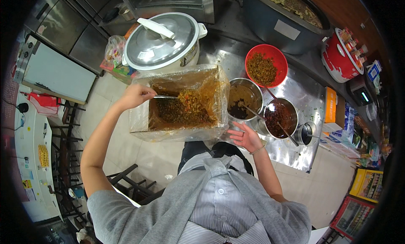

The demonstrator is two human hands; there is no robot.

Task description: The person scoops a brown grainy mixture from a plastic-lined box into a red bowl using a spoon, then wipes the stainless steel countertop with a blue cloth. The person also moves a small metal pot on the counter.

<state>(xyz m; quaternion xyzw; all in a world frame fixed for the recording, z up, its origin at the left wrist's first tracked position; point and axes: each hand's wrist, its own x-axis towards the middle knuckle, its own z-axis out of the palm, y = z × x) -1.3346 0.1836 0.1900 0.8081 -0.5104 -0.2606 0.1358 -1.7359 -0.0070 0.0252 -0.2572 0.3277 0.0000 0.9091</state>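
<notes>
My left hand (pixel 138 95) grips the handle of a metal spoon (pixel 167 97) over a box (pixel 139 118) lined with a clear plastic bag (pixel 223 86). On the spoon's end sits a heap of chopped yellow-green food (pixel 190 99) with red bits. Darker chopped food (pixel 171 112) covers the bottom of the box. My right hand (pixel 248 136) is empty, fingers spread, just off the box's right front corner. Beyond it stand a steel pot (pixel 260 109) of brownish liquid and another steel pot (pixel 296 119) of dark red chili oil, each with a utensil in it.
A red bowl (pixel 282 62) holds chopped greens. To the right is a small steel cup (pixel 313 127) of dark liquid. A lidded white cooker (pixel 164 41) stands behind the box, a large dark pot (pixel 278 26) at the back. The steel table's edge (pixel 311 163) lies at right.
</notes>
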